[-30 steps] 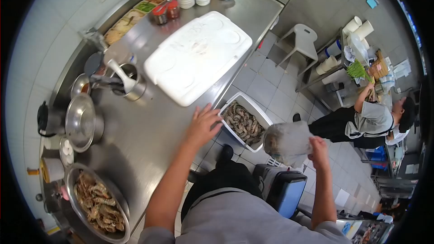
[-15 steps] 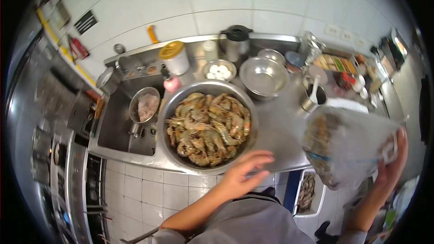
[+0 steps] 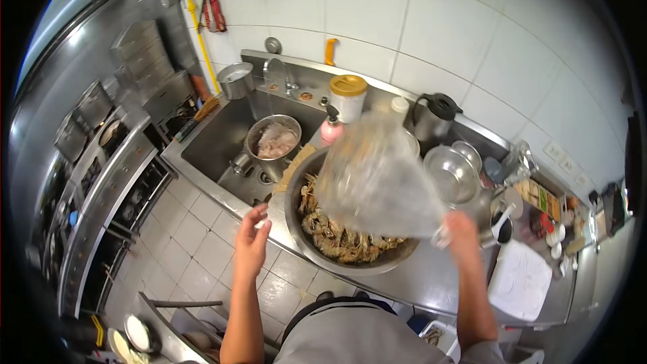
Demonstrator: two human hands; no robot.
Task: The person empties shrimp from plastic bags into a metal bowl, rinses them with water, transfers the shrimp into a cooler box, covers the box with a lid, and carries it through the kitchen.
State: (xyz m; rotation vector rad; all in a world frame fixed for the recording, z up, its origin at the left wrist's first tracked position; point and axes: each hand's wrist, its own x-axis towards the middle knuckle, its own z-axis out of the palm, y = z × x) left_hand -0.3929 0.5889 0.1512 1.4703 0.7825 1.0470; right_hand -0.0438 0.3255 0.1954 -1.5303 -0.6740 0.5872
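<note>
Head view: the plastic bag spreads leftward and forward from the right hand, its narrow end gathered in that fist, its wide end well away from the knuckles. The right hand is clenched on the bag; the left hand is free, its fingers loosely bent in the air near the counter's front edge, to the left of the bowl. The bag hangs over this bowl and hides much of its far side; whether it touches the shrimp below cannot be told. The bowl is round, wide and of smooth grey metal, resting on a steel counter with a dull sheen. The shrimp inside are curved and ridged, heaped closely, with thin legs and feelers tangled together. The bag itself is thin, clear film, creased and roughly triangular (motion blurs much of it), whitish toward the hand and tinged brown at the far end, where I cannot tell contents from what shows through. Left of the bowl, a metal pot of pale pink, soft-looking pieces stands in the sink.
</note>
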